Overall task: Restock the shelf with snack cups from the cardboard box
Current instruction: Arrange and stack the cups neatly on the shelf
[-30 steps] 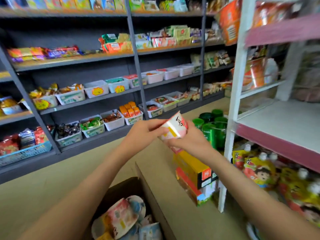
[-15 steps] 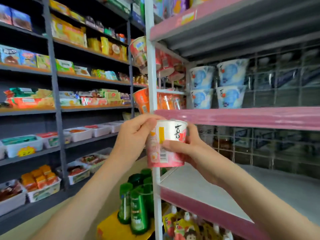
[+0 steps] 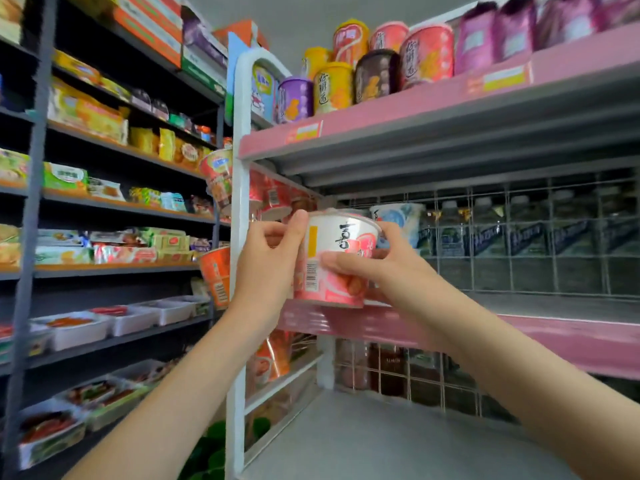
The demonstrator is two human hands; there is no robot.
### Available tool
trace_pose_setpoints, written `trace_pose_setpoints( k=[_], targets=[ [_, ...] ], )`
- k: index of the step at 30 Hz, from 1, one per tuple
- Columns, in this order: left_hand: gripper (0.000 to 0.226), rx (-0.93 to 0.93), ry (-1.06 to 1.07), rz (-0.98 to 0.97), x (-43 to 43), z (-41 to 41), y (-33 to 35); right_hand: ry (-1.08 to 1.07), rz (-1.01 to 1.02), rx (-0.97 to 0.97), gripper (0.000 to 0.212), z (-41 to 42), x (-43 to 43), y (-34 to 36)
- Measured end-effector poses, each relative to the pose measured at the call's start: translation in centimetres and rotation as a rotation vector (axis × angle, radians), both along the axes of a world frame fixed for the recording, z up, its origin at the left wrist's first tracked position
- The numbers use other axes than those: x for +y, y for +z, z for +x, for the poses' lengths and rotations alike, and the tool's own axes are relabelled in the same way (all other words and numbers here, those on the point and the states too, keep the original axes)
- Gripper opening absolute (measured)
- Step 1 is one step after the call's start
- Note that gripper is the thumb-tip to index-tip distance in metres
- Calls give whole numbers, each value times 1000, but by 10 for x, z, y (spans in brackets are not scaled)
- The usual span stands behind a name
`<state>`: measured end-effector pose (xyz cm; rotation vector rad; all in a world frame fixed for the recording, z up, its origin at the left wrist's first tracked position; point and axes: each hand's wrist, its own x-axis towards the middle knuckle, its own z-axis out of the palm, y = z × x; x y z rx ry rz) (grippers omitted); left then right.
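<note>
1. At the front lip of the pink shelf (image 3: 554, 336): snack cup (image 3: 337, 261) is upright, slightly tilted, base right at the lip. I can't tell if it touches yet.
2. Left grip (image 3: 266, 268) wraps the cup's left side, thumb up by the rim. Right grip (image 3: 391, 271) has thumb across the front label, fingers behind. Both closed round the cup, nothing else held.
3. Step in hand, my read: set it down on that shelf, near the blue-white cup (image 3: 401, 220) at the back.
4. How I'd do it: level the base first, clear the lip, then slide it back along the board rather than drop it.
5. Turn the barcode (image 3: 311, 271) side inward so the printed face shows out.
6. Mind the white post (image 3: 239, 237) by the left knuckles, and the wire grid (image 3: 519, 258) behind; stop short of it.
7. Release right first, steady with left, check it doesn't rock.
8. Cardboard box is out of view, so I can't count what's left.
</note>
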<state>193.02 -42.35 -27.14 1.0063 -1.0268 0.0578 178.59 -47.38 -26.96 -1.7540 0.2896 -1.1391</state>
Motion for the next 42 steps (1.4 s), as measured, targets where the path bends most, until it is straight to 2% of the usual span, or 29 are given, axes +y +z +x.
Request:
trace_pose_setpoints(
  k=[3,7,12,15,18,20,23,24,26,27,31,33,38,42],
  targets=[
    [45,-40,-23,60,-14,-9,19,-82,-69,66,60,-19,-15,27],
    [13,-76,-216,296,-43,-29,36,-256,-40,201,66,-42,-50,47],
    [12,-42,-454,524,-86,-60,36,-511,20,320,80,-67,-97,44],
    [14,-83,-495,641,-120,-76,37,-683,34,382,96,-78,-128,42],
    [13,-166,-472,752,-152,-90,33,-918,-46,595,109,-84,-146,39],
    [9,-219,-453,807,-166,-98,31,-898,-80,708,112,-85,-154,40],
    [25,-240,-433,818,-178,-105,34,-712,-11,795,97,-89,-159,50],
    [38,-242,-418,807,-182,-106,35,-671,9,818,93,-91,-162,53],
    [79,-270,-412,803,-185,-107,38,-618,3,825,82,-95,-164,57],
    [89,-318,-416,811,-185,-108,38,-619,-24,825,72,-97,-165,56],
    [74,-537,-332,797,-184,-108,37,-799,-223,867,34,-105,-168,47],
    [67,-553,-303,789,-183,-107,37,-845,-289,833,28,-105,-169,44],
    [72,-638,-76,778,-179,-117,36,-1008,-470,870,8,-91,-170,34],
    [70,-745,-27,779,-176,-126,35,-1033,-525,888,10,-88,-175,32]
  ],
)
